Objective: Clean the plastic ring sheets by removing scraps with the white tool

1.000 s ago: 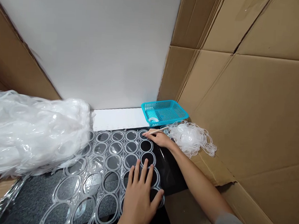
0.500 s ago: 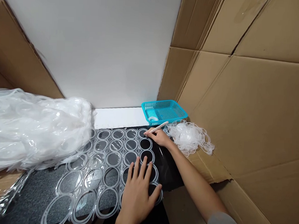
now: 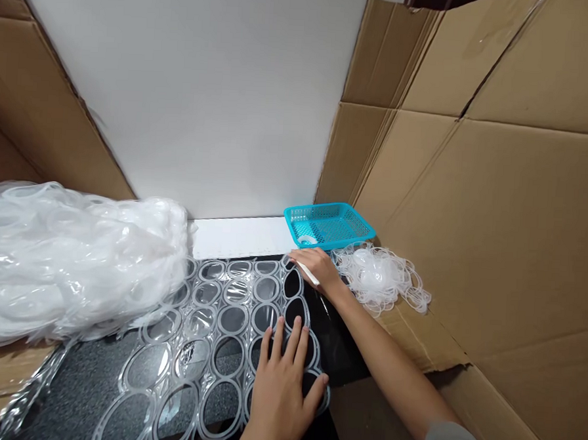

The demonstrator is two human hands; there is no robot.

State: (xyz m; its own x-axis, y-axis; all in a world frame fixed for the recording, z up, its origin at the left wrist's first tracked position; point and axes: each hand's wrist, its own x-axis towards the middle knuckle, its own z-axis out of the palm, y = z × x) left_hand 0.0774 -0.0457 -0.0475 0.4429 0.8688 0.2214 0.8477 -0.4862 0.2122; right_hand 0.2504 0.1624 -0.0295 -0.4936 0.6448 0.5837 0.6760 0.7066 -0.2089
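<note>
**Left hand (image 3: 284, 390) flat on the ring sheet (image 3: 248, 321), right hand (image 3: 316, 268) at its far corner**

On my feed, the sheet lies across the dark tabletop (image 3: 89, 373). The left hand is spread, gripping nothing, likely pressing to stop slippery plastic sliding. The right hand grasps a white pen-like tool (image 3: 308, 273), its end slanting toward the wrist (perhaps to spare the fingertips); whether it also pinches the sheet, I can't tell. The teal basket (image 3: 335, 229) and tangled rings (image 3: 377, 275) sit close by, probably for easy reach.
</note>
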